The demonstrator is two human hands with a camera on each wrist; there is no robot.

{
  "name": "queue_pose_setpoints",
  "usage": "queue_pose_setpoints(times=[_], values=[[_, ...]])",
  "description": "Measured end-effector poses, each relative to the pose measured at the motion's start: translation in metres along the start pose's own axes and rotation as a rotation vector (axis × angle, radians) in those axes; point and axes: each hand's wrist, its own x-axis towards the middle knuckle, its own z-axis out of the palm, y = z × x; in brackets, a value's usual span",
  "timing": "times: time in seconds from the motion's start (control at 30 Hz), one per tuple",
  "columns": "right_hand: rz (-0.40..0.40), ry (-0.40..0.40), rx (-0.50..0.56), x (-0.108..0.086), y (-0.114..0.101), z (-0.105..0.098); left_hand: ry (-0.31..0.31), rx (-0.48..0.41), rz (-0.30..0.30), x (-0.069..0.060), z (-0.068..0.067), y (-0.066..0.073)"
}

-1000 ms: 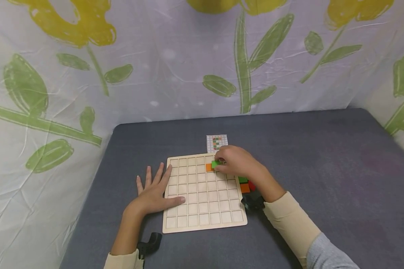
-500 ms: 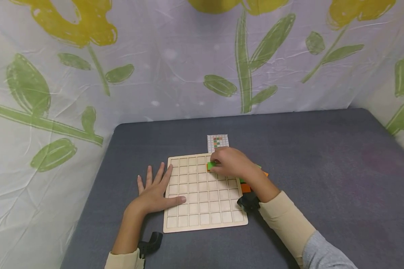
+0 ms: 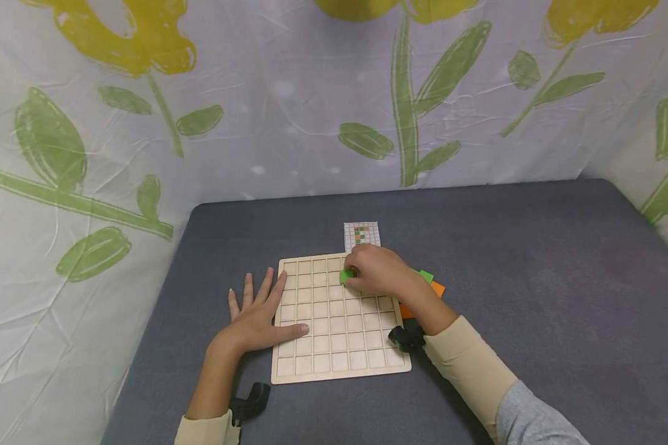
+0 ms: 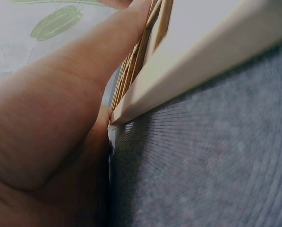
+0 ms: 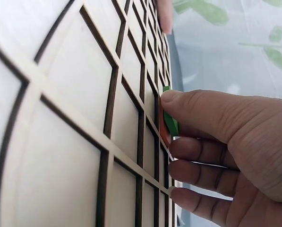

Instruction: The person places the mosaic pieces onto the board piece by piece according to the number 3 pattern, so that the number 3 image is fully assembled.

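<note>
A wooden grid board lies on the table, its square cells framed by thin raised strips. My right hand reaches over its far part and pinches a green tile between thumb and fingers. In the right wrist view the green tile stands tilted against an orange-red tile set in the grid. My left hand lies with fingers spread at the board's left edge, the thumb over the board. The left wrist view shows that hand beside the board's side.
A small printed card with a coloured grid pattern lies just beyond the board. Loose green and orange tiles lie right of the board, partly behind my right forearm. A flower-printed cloth hangs behind the table.
My right hand has moved slightly left with the green tile, which now covers the orange tile in the head view. More loose tiles show beyond the right forearm. The left hand stays put.
</note>
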Motion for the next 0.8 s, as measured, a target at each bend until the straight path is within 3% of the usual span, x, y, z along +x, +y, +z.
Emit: queue_pose_setpoints(times=[0.8], values=[[-0.002, 0.024, -0.024, 0.0103, -0.0097, 0.01, -0.004, 0.013, 0.003, 0.0001, 0.0005, -0.0013]])
